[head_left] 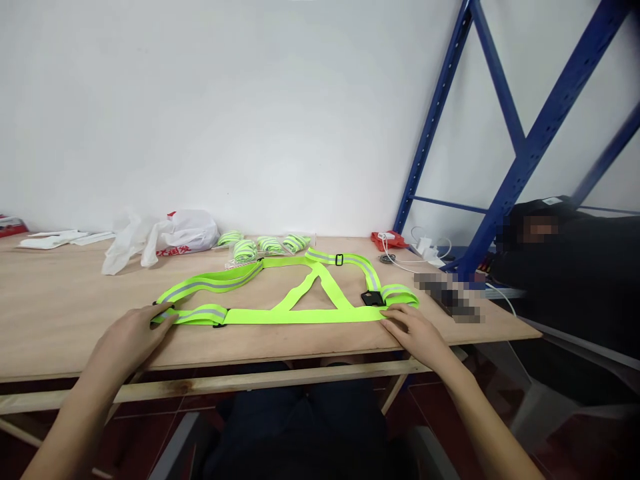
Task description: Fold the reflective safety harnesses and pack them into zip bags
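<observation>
A neon-yellow reflective vest [305, 315] made of elastic straps with grey stripes lies spread out on the wooden table. At its left end, near a black buckle, my left hand [127, 337] is closed, pinching the strap between thumb and fingers. My right hand [415, 333] pinches the bottom band near its right end, with part of the strap hidden under the fingertips. Just above that hand sits a black plastic clip [373, 298]. A black slider [339, 259] shows on the upper strap.
Several bagged rolled-up reflective vests [245, 251] lie behind, beside a white plastic bag [190, 230]. White papers [60, 239] are at far left. A red packet [387, 240] and cables lie right, near a blue metal rack [520, 153]. Another person [575, 267] leans at the right.
</observation>
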Demonstrator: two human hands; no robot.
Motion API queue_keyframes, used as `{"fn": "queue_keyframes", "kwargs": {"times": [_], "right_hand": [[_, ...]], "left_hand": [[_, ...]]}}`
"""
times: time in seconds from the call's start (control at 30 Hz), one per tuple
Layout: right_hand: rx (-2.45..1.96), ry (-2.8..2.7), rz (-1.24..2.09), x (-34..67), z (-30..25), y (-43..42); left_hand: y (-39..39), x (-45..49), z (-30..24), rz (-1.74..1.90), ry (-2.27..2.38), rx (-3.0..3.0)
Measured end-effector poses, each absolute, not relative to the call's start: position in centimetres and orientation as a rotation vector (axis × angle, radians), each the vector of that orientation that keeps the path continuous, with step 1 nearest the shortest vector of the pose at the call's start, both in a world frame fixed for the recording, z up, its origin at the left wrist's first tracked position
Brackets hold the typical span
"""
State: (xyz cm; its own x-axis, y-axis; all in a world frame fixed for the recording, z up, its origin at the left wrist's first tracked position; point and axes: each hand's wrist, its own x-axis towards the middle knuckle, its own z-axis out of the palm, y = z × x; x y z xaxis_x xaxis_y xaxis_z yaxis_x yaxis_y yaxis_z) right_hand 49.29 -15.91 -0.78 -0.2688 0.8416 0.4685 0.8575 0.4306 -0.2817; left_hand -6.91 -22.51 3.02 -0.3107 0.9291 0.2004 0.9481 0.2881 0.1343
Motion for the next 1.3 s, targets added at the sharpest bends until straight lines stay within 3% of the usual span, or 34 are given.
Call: {"fn": "queue_keyframes", "kwargs": {"times": [0.57, 1.3], "right_hand": [[-1.396, -2.099, -0.063, 49.5, -1.4, -15.4], [-1.386, -2.093, -0.073, 49.3, -1.4, -15.6]], "left_hand": [[-22.4, -8.2, 2.1, -0.498, -2.417, -1.784], [-22.6, -5.6, 3.5, -0.32, -2.568, -1.673]]}}
